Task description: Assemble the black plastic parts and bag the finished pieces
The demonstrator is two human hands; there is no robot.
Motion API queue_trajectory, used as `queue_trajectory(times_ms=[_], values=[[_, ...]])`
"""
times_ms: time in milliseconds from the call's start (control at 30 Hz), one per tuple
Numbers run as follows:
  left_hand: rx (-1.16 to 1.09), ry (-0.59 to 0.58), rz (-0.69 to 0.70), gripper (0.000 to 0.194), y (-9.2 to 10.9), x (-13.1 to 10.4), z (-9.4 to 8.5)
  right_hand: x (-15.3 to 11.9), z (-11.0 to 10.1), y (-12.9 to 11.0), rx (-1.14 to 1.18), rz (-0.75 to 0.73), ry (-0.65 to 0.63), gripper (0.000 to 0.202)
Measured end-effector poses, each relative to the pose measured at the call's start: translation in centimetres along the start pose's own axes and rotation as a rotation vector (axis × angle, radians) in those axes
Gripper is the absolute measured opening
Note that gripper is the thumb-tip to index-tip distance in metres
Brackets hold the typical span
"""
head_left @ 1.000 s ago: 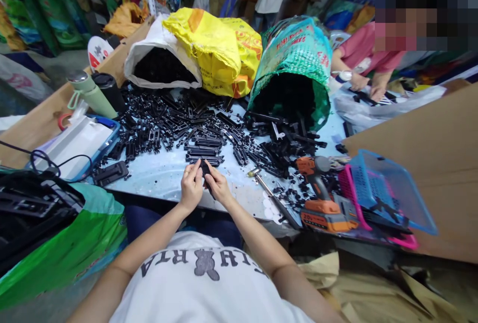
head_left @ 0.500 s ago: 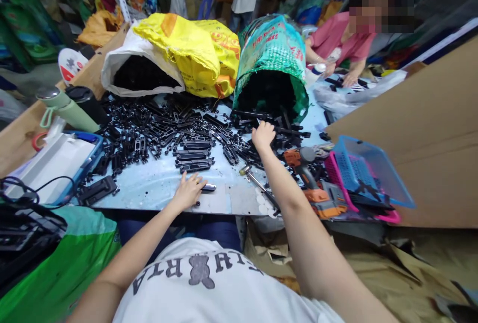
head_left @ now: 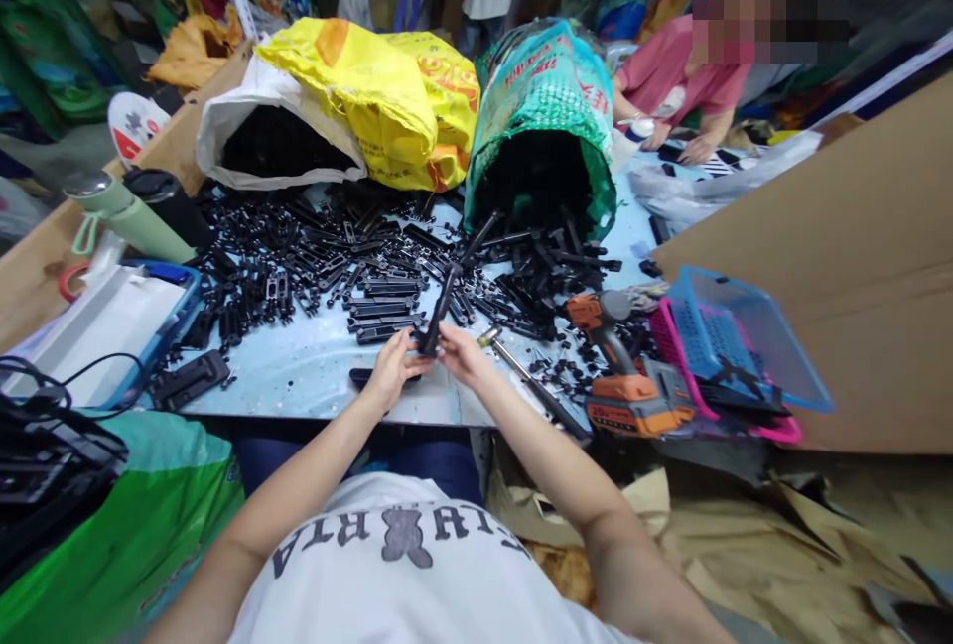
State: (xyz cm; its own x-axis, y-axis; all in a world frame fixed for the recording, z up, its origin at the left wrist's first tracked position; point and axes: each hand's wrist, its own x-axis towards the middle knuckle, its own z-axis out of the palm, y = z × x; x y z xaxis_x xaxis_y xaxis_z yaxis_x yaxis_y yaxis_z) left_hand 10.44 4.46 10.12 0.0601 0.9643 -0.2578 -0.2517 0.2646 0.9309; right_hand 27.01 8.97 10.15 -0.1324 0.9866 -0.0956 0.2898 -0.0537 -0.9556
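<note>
A long black plastic part (head_left: 444, 312) is held up at a slant over the front of the table, its far end pointing toward the green sack. My left hand (head_left: 394, 366) pinches its lower end from the left. From the right, my right hand (head_left: 463, 356) grips the same end with closed fingers. Under and beside my left hand lies another flat black part (head_left: 362, 378) on the table. Just beyond the hands is a row of similar black parts (head_left: 383, 309). A hammer (head_left: 521, 368) lies to the right of my right hand.
Loose black parts (head_left: 298, 247) cover the table's middle. A yellow sack (head_left: 372, 88) and a green sack (head_left: 543, 98) stand behind. An orange cordless drill (head_left: 632, 396) and a blue basket (head_left: 751, 336) are at right, a green flask (head_left: 134, 217) at left. A co-worker (head_left: 685, 78) sits opposite.
My right hand has come back from the green sack's mouth to the front with a long black part. My left hand has lifted from the table's front and closed on it too.
</note>
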Motion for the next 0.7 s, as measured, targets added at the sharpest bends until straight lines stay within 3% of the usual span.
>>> queue_trajectory(times_ms=[67, 133, 200, 267, 333, 433, 533, 700], values=[[-0.038, 0.054, -0.052, 0.043, -0.1, 0.3, 0.4, -2.9, 1.3, 0.2, -0.189, -0.183, 0.041, 0.043], [0.127, 0.009, -0.055, 0.032, -0.1, 0.3, -0.3, -4.4, 0.6, 0.0, -0.502, -0.391, 0.008, 0.043], [0.394, -0.151, 0.002, 0.021, -0.3, 0.1, -1.4, -4.8, -1.0, 0.1, -0.790, -0.582, -0.201, 0.035], [0.688, -0.239, 0.180, 0.017, -0.6, -0.2, -2.4, -4.6, -2.3, 0.9, -0.992, -0.677, -0.445, 0.024], [0.961, -0.212, 0.419, 0.019, -1.1, -0.4, -3.1, -4.4, -2.9, 2.2, -1.090, -0.673, -0.528, 0.028], [1.268, -0.263, 0.618, 0.028, -2.0, -0.3, -3.9, -4.4, -3.4, 4.4, -1.070, -0.667, -0.466, 0.039], [1.458, -0.370, 0.592, 0.029, -2.5, 0.1, -4.6, -4.6, -4.3, 5.4, -1.026, -0.753, -0.489, 0.052], [1.531, -0.343, 0.536, 0.028, -2.2, 0.0, -5.3, -4.6, -4.9, 4.3, -1.088, -0.654, -0.566, 0.038]])
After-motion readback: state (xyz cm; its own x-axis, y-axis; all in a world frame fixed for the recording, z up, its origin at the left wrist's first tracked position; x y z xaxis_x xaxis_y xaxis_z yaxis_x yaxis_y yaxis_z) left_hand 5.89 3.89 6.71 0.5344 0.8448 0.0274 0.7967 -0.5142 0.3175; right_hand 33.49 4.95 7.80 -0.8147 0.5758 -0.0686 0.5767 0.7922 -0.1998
